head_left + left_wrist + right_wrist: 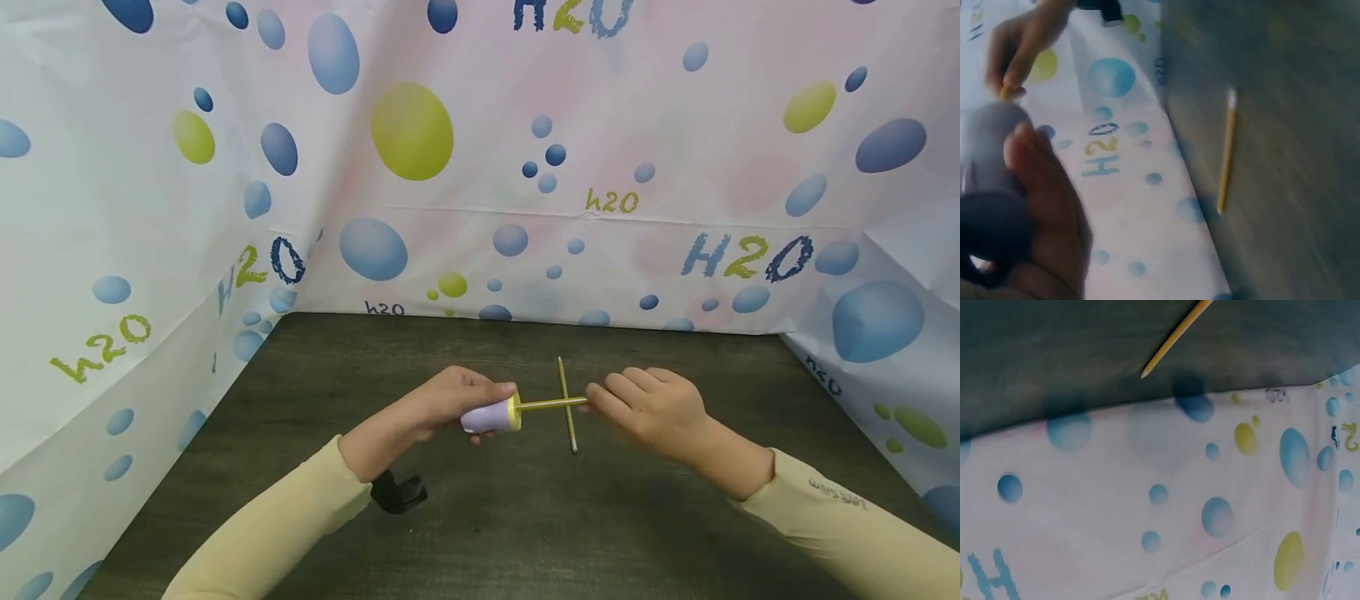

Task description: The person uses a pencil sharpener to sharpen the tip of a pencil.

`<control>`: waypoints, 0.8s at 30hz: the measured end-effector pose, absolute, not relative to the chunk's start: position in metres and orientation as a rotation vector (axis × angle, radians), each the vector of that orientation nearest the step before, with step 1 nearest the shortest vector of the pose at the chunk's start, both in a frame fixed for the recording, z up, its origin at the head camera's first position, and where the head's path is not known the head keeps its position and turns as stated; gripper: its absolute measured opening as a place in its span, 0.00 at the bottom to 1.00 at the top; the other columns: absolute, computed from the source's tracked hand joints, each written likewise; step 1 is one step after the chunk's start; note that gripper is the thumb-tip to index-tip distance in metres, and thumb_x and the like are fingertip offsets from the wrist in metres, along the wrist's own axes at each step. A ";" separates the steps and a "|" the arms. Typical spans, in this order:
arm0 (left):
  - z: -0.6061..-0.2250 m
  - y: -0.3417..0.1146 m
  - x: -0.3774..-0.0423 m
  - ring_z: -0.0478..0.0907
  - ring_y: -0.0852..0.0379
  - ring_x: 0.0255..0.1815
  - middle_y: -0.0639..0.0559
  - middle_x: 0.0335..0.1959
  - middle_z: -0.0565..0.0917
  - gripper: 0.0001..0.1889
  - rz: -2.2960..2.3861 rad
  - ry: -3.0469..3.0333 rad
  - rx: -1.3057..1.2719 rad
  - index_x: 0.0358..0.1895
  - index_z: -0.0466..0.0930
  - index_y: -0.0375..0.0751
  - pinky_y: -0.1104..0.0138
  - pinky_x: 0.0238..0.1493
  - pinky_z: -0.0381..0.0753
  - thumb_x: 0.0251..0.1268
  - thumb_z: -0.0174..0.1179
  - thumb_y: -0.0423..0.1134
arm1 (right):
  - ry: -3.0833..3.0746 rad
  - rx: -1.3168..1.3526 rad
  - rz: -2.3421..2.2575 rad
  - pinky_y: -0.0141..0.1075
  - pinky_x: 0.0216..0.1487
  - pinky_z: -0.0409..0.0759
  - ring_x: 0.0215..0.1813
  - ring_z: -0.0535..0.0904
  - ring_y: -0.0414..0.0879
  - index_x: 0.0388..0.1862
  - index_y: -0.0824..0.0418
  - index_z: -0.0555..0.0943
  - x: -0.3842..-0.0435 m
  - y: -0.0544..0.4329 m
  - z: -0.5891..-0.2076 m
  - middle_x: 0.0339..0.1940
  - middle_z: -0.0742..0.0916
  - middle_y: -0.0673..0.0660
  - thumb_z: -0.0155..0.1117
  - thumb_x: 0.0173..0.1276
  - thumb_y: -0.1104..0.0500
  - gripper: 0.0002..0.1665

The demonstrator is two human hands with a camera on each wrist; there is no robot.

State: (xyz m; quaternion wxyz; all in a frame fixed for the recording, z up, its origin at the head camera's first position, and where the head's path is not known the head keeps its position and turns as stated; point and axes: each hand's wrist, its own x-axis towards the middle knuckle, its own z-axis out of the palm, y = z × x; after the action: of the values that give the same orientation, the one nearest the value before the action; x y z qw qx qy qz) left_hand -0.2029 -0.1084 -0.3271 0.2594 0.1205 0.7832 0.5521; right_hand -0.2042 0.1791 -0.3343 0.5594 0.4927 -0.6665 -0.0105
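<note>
Left hand [456, 398]: fingers and thumb wrapped round the lilac cylinder.
Right hand [654, 413]: curled, pinching the far end of the slim yellow stick.
Lilac cylinder [486, 417]: smooth, rounded, nearly level, a yellow rim [514, 412] facing three o'clock.
Yellow stick [543, 405]: straight, running from that rim toward three o'clock; insertion depth cannot be told.
Loose pencil [571, 428]: yellow, sharpened tip toward twelve, blunt end toward six, lying on the bench [487, 533].
Bench: dark, streaked, wood-like.
Sheet [480, 183]: creased, bubble-printed, rising at twelve o'clock.
</note>
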 end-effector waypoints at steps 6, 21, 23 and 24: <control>-0.341 -0.103 -0.191 0.83 0.56 0.33 0.44 0.40 0.89 0.21 1.416 2.787 0.880 0.49 0.87 0.36 0.68 0.31 0.82 0.58 0.75 0.47 | -2.033 1.096 0.192 0.26 0.15 0.55 0.14 0.66 0.34 0.27 0.53 0.82 -0.194 0.176 -0.334 0.15 0.78 0.43 0.38 0.84 0.40 0.33; -0.358 -0.111 -0.201 0.85 0.58 0.35 0.47 0.40 0.89 0.30 0.857 3.162 1.847 0.49 0.86 0.35 0.70 0.37 0.85 0.46 0.82 0.52 | -3.077 1.143 1.291 0.31 0.20 0.59 0.17 0.60 0.35 0.34 0.62 0.84 -0.198 0.183 -0.325 0.16 0.75 0.45 0.47 0.84 0.43 0.29; -0.351 -0.111 -0.198 0.82 0.59 0.34 0.47 0.41 0.89 0.25 1.154 2.945 1.222 0.50 0.86 0.37 0.71 0.34 0.83 0.57 0.76 0.51 | -2.671 1.290 0.686 0.31 0.21 0.66 0.20 0.67 0.36 0.39 0.61 0.85 -0.197 0.183 -0.330 0.21 0.80 0.46 0.45 0.83 0.40 0.31; -0.346 -0.110 -0.198 0.81 0.60 0.33 0.46 0.40 0.89 0.23 1.274 2.780 0.953 0.51 0.86 0.37 0.70 0.33 0.82 0.63 0.72 0.52 | -2.430 1.260 0.421 0.31 0.23 0.68 0.22 0.71 0.37 0.40 0.60 0.86 -0.197 0.183 -0.331 0.24 0.82 0.47 0.45 0.83 0.40 0.30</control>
State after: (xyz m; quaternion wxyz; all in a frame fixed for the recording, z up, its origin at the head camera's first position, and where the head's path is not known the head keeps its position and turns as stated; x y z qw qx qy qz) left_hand -0.1979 -0.1103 -0.3464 -0.0310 0.2974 0.8675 0.3976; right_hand -0.1971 0.1827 -0.3313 0.1851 0.4473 -0.8622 0.1492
